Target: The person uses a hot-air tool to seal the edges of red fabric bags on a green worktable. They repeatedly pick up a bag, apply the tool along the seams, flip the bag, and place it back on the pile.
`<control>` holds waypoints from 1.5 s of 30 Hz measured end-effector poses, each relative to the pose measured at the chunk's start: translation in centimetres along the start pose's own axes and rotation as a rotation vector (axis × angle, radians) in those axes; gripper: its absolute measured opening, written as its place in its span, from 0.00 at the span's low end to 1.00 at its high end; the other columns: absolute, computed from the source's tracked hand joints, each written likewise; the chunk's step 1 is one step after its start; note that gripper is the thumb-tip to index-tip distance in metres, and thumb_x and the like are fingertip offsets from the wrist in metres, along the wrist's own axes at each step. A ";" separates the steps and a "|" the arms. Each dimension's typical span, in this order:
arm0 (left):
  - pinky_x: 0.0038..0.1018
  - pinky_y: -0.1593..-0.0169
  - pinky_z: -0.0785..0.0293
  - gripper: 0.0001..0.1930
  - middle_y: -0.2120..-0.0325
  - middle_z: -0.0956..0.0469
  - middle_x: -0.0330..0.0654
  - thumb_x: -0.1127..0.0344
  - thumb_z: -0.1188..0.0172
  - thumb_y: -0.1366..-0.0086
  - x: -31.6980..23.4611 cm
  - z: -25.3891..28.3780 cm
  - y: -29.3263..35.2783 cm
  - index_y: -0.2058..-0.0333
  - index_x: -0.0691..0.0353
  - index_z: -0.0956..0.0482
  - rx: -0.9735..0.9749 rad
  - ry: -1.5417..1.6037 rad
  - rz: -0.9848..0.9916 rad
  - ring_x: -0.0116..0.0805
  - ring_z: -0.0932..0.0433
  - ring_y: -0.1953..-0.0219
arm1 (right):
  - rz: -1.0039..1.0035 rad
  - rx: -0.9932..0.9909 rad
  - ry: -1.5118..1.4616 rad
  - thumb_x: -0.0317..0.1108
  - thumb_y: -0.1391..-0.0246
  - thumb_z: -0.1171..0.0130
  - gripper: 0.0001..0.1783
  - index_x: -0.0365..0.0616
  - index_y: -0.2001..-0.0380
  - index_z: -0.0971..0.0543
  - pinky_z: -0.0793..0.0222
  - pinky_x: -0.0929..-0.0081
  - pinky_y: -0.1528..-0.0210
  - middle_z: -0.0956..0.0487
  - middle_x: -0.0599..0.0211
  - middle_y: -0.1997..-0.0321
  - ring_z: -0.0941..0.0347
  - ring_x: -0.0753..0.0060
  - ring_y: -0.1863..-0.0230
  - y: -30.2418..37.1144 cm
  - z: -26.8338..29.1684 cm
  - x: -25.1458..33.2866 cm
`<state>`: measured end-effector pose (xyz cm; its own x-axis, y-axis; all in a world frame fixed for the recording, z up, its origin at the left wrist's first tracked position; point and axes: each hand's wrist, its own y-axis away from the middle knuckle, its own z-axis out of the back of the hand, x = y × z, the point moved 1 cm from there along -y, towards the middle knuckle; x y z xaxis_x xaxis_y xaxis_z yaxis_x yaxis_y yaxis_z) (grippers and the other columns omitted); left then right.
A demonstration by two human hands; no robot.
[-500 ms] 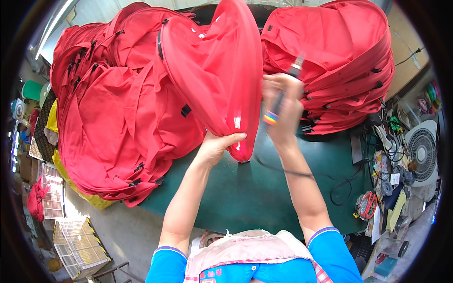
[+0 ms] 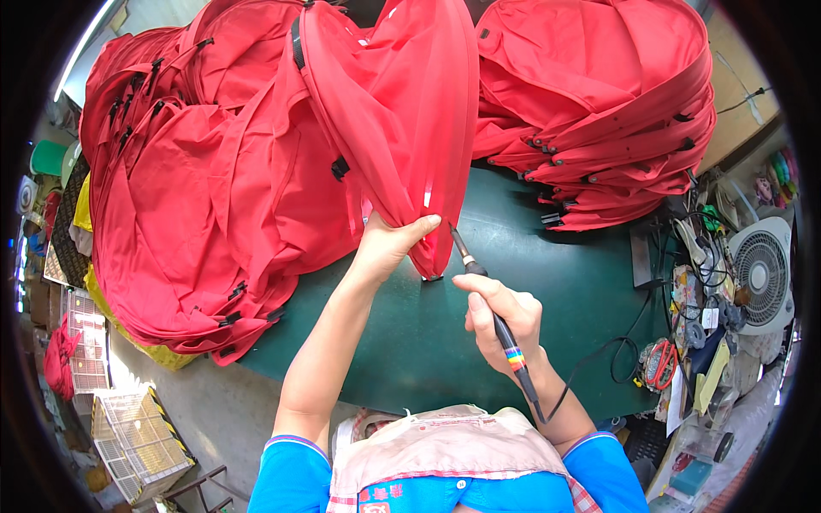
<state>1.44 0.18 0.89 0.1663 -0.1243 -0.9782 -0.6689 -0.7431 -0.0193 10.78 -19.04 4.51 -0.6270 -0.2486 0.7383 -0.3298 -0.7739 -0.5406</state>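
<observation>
A red fabric canopy (image 2: 393, 111) with curved edges and black clips stands upright in front of me, its narrow lower end near the green table (image 2: 368, 359). My left hand (image 2: 389, 244) grips that lower end, thumb on the near face and the other fingers hidden behind the cloth. In my right hand (image 2: 506, 321) is a soldering iron (image 2: 505, 338) with a black handle, rainbow bands and a trailing cord. Its metal tip points up and left and appears to touch the canopy's edge just right of my left thumb.
Red canopies lie heaped on the left (image 2: 180, 205), and another stack of red canopies (image 2: 599, 111) sits at the back right. A white fan (image 2: 761, 274), cables and red-handled scissors (image 2: 661, 363) crowd the right side. Wire crates (image 2: 141, 440) stand on the floor at left.
My right hand has swung down and toward me, turning the soldering iron so its tip meets the canopy near my left thumb. My left hand keeps its hold on the canopy.
</observation>
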 end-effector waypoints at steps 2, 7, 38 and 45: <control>0.30 0.46 0.24 0.26 0.53 0.20 0.41 0.67 0.28 0.39 -0.1 -0.5 0.3 0.45 0.66 0.26 -0.014 0.012 0.004 0.30 0.22 0.50 | 0.001 -0.010 0.021 0.26 0.34 0.50 0.12 0.36 0.55 0.18 0.30 0.81 0.77 0.24 0.70 0.85 0.24 0.79 0.84 -0.7 -0.5 -0.6; 0.30 0.46 0.23 0.27 0.52 0.20 0.41 0.68 0.27 0.39 0.1 -0.9 1.1 0.44 0.66 0.26 -0.002 0.037 0.070 0.31 0.21 0.50 | -0.475 0.181 -0.251 0.32 0.31 0.52 0.13 0.38 0.61 0.20 0.30 0.81 0.79 0.22 0.67 0.83 0.26 0.79 0.85 -4.6 1.4 2.1; 0.31 0.47 0.20 0.23 0.55 0.16 0.43 0.82 0.29 0.45 0.7 -2.2 2.9 0.50 0.65 0.22 -0.264 0.236 -0.158 0.33 0.17 0.53 | 0.041 -0.444 -0.340 0.44 0.27 0.51 0.23 0.38 0.40 0.30 0.29 0.74 0.68 0.21 0.60 0.65 0.31 0.76 0.74 4.3 2.0 -1.7; 0.31 0.49 0.19 0.25 0.56 0.16 0.42 0.80 0.26 0.47 0.0 -2.6 2.3 0.50 0.65 0.22 -0.215 0.259 -0.112 0.33 0.17 0.55 | 0.034 -0.055 -0.025 0.18 0.47 0.39 0.17 0.37 0.53 0.16 0.34 0.74 0.80 0.31 0.68 0.82 0.33 0.74 0.85 2.6 0.7 1.3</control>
<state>1.83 -3.25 1.41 0.4263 -0.1767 -0.8872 -0.4732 -0.8794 -0.0523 9.57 -21.78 4.35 -0.6206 -0.2894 0.7288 -0.3472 -0.7320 -0.5863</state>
